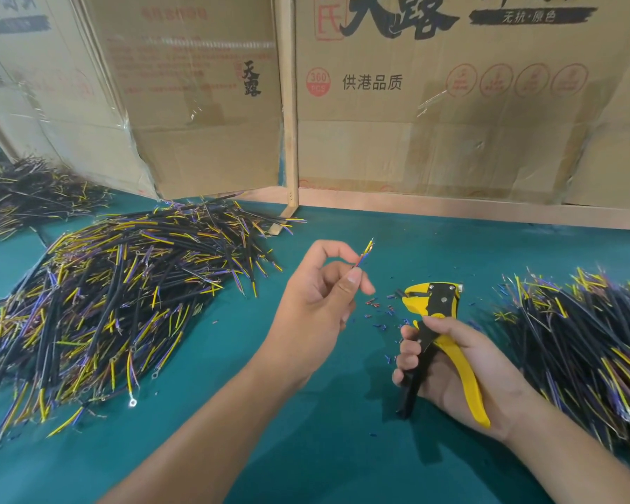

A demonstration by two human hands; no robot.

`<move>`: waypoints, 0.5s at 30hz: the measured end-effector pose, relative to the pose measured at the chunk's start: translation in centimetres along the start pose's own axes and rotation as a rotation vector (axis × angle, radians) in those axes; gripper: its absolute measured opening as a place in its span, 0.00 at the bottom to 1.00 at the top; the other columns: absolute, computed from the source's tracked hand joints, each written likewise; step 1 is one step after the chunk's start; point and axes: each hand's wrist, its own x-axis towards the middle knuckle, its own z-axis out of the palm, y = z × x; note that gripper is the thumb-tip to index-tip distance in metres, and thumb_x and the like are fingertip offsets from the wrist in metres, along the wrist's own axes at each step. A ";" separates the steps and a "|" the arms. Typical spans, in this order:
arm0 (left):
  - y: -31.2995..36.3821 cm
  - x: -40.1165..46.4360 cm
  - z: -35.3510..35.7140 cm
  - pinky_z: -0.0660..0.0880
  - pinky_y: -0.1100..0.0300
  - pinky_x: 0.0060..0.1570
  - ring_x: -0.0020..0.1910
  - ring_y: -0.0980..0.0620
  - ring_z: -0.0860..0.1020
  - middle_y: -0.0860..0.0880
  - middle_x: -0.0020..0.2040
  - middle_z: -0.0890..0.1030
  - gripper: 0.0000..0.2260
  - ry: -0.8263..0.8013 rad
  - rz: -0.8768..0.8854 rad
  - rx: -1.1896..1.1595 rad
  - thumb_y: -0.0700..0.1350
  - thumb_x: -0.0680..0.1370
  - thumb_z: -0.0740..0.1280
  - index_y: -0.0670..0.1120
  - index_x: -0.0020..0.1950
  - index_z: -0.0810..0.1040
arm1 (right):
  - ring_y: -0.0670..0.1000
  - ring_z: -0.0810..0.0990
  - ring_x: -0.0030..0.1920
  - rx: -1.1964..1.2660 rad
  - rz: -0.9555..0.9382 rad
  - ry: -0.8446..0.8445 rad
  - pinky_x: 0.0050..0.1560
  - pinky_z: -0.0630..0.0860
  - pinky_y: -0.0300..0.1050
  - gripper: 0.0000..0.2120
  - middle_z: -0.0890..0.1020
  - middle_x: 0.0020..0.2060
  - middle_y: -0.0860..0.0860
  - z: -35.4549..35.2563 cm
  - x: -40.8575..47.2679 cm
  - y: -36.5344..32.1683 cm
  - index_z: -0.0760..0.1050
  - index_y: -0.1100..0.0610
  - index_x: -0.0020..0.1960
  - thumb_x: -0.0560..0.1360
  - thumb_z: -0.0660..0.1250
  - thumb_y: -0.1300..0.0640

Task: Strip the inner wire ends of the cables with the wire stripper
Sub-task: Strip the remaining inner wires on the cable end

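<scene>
Wire stripper point(438, 332): yellow/black, lower right of centre, head pointing up-left, handles spread, held off the tabletop. One cable end point(365, 254) sits just above frame centre, pinched upright and slightly tilted right, thin coloured inner wires fanning out at the tip. Bulk cables, black sheath with yellow/purple/blue inner wires: big pile point(117, 303) at left, another pile point(579, 336) at right edge, third heap point(30, 191) far left.
</scene>
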 end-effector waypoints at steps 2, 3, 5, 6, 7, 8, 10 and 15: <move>-0.2 0.0 0.0 0.61 0.66 0.27 0.28 0.54 0.62 0.53 0.39 0.78 0.12 -0.011 0.011 0.017 0.38 0.84 0.60 0.55 0.50 0.74 | 0.54 0.71 0.33 -0.007 -0.008 -0.005 0.40 0.77 0.54 0.13 0.71 0.35 0.55 0.1 0.0 0.0 0.75 0.63 0.49 0.76 0.65 0.52; -0.2 0.1 0.0 0.61 0.65 0.27 0.28 0.54 0.61 0.53 0.39 0.78 0.10 -0.012 0.017 0.031 0.40 0.83 0.60 0.55 0.51 0.75 | 0.54 0.71 0.33 -0.011 -0.011 -0.010 0.40 0.77 0.54 0.13 0.71 0.36 0.55 0.1 -0.1 0.0 0.75 0.63 0.49 0.75 0.65 0.52; -0.4 0.2 -0.1 0.61 0.65 0.28 0.28 0.55 0.61 0.54 0.38 0.77 0.08 0.002 0.034 0.082 0.42 0.82 0.60 0.54 0.52 0.75 | 0.55 0.72 0.34 -0.024 -0.019 -0.033 0.41 0.77 0.54 0.13 0.71 0.36 0.55 0.2 -0.2 0.0 0.76 0.63 0.50 0.74 0.66 0.52; -0.5 0.2 -0.3 0.61 0.65 0.29 0.28 0.56 0.63 0.55 0.38 0.77 0.07 0.013 0.047 0.129 0.43 0.81 0.60 0.53 0.53 0.76 | 0.55 0.72 0.35 -0.030 -0.030 -0.051 0.42 0.77 0.55 0.14 0.72 0.37 0.56 0.2 -0.2 0.1 0.76 0.63 0.51 0.73 0.66 0.53; -0.6 0.3 -0.4 0.62 0.66 0.30 0.29 0.58 0.65 0.55 0.38 0.76 0.07 0.022 0.059 0.182 0.43 0.82 0.60 0.53 0.54 0.76 | 0.56 0.73 0.36 -0.038 -0.044 -0.076 0.43 0.77 0.55 0.14 0.72 0.37 0.56 0.2 -0.3 0.1 0.76 0.63 0.52 0.72 0.66 0.54; -0.8 0.3 -0.5 0.63 0.67 0.32 0.30 0.59 0.66 0.55 0.38 0.76 0.08 0.027 0.066 0.229 0.42 0.82 0.59 0.52 0.54 0.76 | 0.57 0.73 0.38 -0.049 -0.060 -0.105 0.44 0.77 0.56 0.14 0.72 0.39 0.57 0.2 -0.4 0.2 0.76 0.63 0.53 0.72 0.65 0.55; -1.0 0.3 -0.6 0.64 0.67 0.32 0.30 0.59 0.66 0.55 0.38 0.74 0.09 0.033 0.060 0.284 0.42 0.83 0.59 0.54 0.54 0.76 | 0.58 0.74 0.41 -0.073 -0.087 -0.165 0.47 0.78 0.58 0.14 0.73 0.41 0.59 0.2 -0.5 0.5 0.76 0.63 0.56 0.72 0.63 0.59; -1.0 0.2 -0.6 0.62 0.68 0.29 0.28 0.59 0.64 0.55 0.37 0.73 0.08 -0.019 0.069 0.323 0.44 0.83 0.57 0.56 0.53 0.72 | 0.59 0.74 0.40 -0.111 -0.112 -0.210 0.44 0.76 0.57 0.20 0.75 0.43 0.61 0.4 -0.4 1.0 0.72 0.61 0.62 0.69 0.62 0.62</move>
